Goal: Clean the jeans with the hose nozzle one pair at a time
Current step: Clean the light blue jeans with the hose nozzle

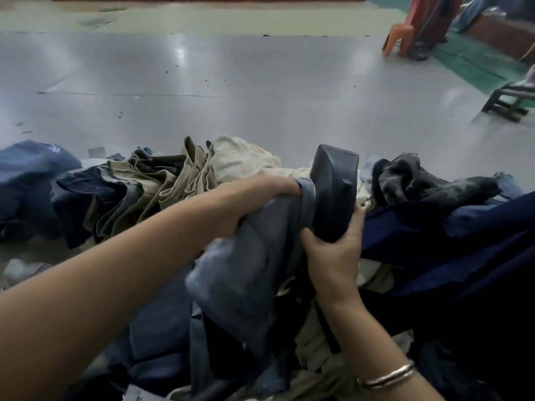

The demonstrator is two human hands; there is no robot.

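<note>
1. Nearest me, my right wrist carries thin metal bangles (388, 377) above a heap of clothes (162, 180) that fills the lower view.
2. My right hand (333, 250) is curled round the lower end of the hose nozzle (333, 195), a dark grey wedge-shaped head standing upright, thumb on its left side and fingers wrapped behind.
3. My left hand (260, 198) grips a bunched fold of the blue-grey jeans (246, 270), fingers closed over the cloth just beside the nozzle; the fabric touches the nozzle's left face.
4. Those jeans hang from my left hand down across the heap, between my two forearms.
5. Khaki and cream trousers lie in the heap behind my left hand; dark navy cloth (448, 250) spreads to the right.
6. Beyond the heap, a shiny grey floor (231, 82) runs to an orange plastic chair (399, 36) at the far right corner.
</note>
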